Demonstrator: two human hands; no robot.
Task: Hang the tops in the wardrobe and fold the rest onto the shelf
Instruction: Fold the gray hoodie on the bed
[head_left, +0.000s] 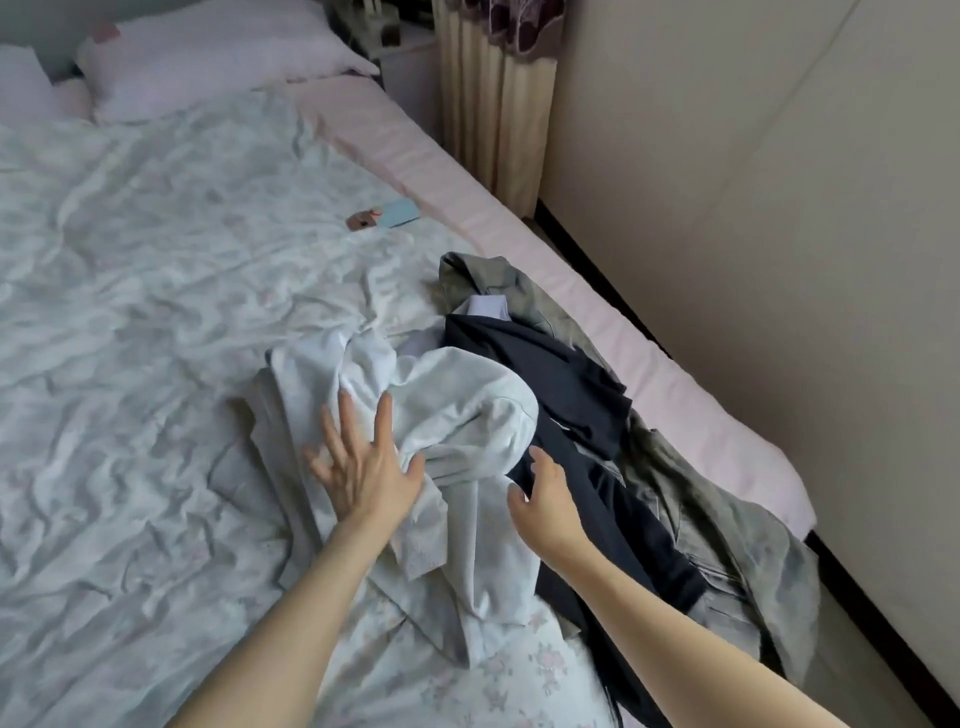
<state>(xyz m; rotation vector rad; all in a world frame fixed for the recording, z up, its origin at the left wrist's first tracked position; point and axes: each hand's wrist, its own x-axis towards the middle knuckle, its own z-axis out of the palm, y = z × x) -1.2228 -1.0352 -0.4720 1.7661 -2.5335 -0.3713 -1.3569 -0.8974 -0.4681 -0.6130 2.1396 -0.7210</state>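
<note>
From the head view, your left hand (363, 467) lies flat with fingers spread on the pale grey sweatshirt (457, 415), likely pinning it so the heap can be sorted, while your right hand (540, 493) curls loosely at its edge where it meets the dark navy garment (571, 395); whether it pinches cloth, I cannot tell. The soft, crumpled pile, with an olive jacket (691, 499) underneath, sits near the right side of the wrinkled floral bedsheet (156, 312), nothing hung or folded yet.
</note>
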